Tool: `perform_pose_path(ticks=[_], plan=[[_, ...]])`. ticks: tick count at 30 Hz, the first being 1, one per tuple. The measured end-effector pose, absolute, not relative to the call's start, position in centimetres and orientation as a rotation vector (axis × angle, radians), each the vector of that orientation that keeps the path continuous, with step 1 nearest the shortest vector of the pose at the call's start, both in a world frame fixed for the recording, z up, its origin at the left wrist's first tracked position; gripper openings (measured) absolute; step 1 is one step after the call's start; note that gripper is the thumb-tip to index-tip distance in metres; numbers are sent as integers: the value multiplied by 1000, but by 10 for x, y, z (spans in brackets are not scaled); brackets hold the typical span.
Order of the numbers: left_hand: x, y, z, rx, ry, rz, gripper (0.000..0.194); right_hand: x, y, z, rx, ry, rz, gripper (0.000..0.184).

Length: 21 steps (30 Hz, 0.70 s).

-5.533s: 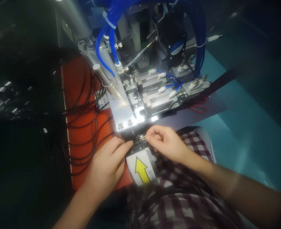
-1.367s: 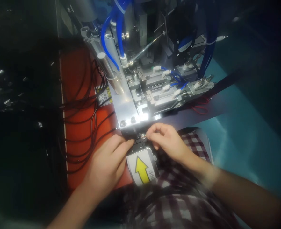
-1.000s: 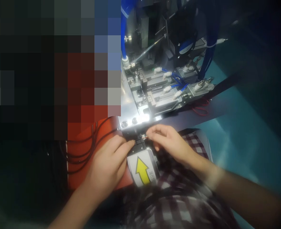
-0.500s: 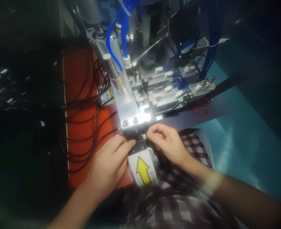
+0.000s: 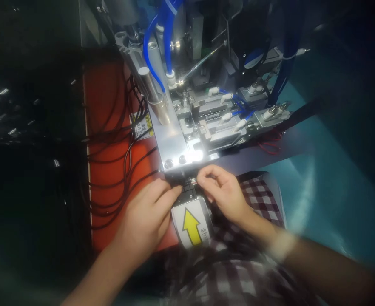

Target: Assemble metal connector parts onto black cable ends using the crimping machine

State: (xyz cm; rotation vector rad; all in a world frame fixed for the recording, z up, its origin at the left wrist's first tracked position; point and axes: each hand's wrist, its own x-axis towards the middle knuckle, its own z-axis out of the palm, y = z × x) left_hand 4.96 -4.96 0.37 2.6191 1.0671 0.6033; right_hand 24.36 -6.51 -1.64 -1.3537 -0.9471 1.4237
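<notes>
Both hands work at a small dark fixture (image 5: 187,193) under the front edge of a shiny metal machine plate (image 5: 171,142). My left hand (image 5: 147,210) is closed, with its thumb and finger tips at the fixture's left side; whatever lies between them is hidden. On the other side, my right hand (image 5: 222,189) pinches beside a tiny pale part (image 5: 194,181), too small to name. Just below the fixture is a white label with a yellow arrow (image 5: 191,225) on a rounded block.
Metal air cylinders (image 5: 221,131) with white fittings and blue tubes (image 5: 167,46) stand behind the plate. Black cables (image 5: 126,170) run across the orange base (image 5: 111,238) at left. A warning label (image 5: 143,125) sits beside them. Checked cloth (image 5: 260,197) covers my lap.
The view has shifted very slightly. Both hands stay at the fixture in nearly the same pose.
</notes>
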Motion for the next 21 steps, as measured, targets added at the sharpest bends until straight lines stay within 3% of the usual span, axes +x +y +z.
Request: perform_pose_path(ticks=[21], plan=[[50,-50,2,2608,1065,602,26,241,-68,-26,-1296,-1172,1102,9]])
